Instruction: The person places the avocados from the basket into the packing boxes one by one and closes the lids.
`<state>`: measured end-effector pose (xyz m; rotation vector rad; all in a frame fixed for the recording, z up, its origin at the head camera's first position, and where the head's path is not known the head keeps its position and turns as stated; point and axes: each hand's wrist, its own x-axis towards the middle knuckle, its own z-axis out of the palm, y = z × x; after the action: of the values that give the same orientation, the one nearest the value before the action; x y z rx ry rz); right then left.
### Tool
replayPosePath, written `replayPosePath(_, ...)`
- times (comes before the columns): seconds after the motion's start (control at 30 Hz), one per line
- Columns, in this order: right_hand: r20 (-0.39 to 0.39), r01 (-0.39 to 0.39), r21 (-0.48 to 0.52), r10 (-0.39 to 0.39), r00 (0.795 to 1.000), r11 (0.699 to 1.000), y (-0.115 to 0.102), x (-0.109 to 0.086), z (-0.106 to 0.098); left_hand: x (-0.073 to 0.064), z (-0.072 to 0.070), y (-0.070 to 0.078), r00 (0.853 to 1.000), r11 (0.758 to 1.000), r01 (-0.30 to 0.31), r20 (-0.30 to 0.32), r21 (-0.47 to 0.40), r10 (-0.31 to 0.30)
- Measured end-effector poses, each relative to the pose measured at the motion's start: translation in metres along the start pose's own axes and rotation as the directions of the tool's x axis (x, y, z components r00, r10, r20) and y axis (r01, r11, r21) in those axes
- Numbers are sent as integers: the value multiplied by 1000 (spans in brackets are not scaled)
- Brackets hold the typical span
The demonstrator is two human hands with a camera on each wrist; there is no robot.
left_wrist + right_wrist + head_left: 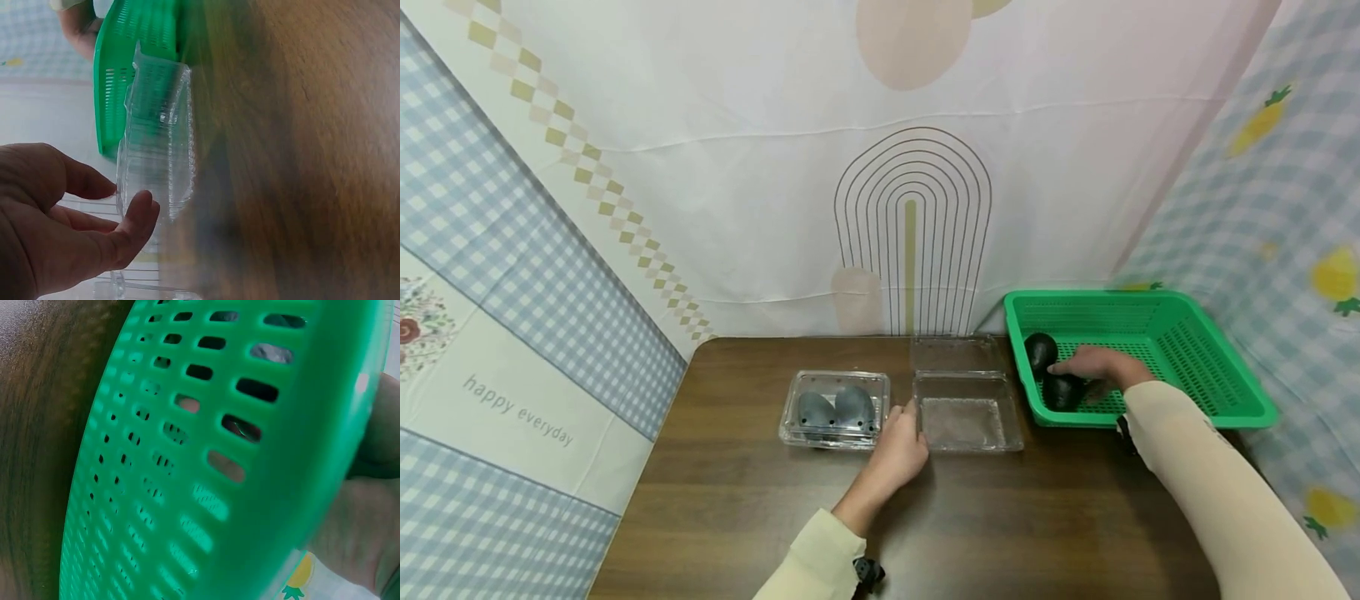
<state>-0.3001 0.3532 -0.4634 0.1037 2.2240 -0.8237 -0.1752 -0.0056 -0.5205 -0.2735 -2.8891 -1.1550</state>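
Observation:
My left hand (900, 442) pinches the left rim of an open clear plastic clamshell box (967, 421), whose lid (955, 354) is folded back towards the wall. In the left wrist view, thumb and fingers of the left hand (81, 225) lie on either side of that box's edge. Inside the green basket (1213, 367), my right hand (1101, 367) grips a dark avocado (1062, 392). A second dark avocado (1041, 353) lies just beside it. In the right wrist view the basket wall (206, 425) hides most of the fingers.
Left of my left hand stands a closed clear clamshell box (790, 417) with two avocados (854, 407) inside. Everything is on a brown wooden table (737, 517). A white patterned cloth (760, 225) hangs behind it, with checked cloth (1285, 350) on the right.

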Motion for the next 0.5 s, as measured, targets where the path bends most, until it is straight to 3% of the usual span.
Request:
replayPosePath(0.23,-20,-15,-12,15,1000,1000,1,-3,6,1,2,0,995,988,98,33,-116,-94)
replayPosePath(0.5,-1,-8,30,8,1000,1000,4,0,8,6,7,-2,989,975,143,52,-169,-136)
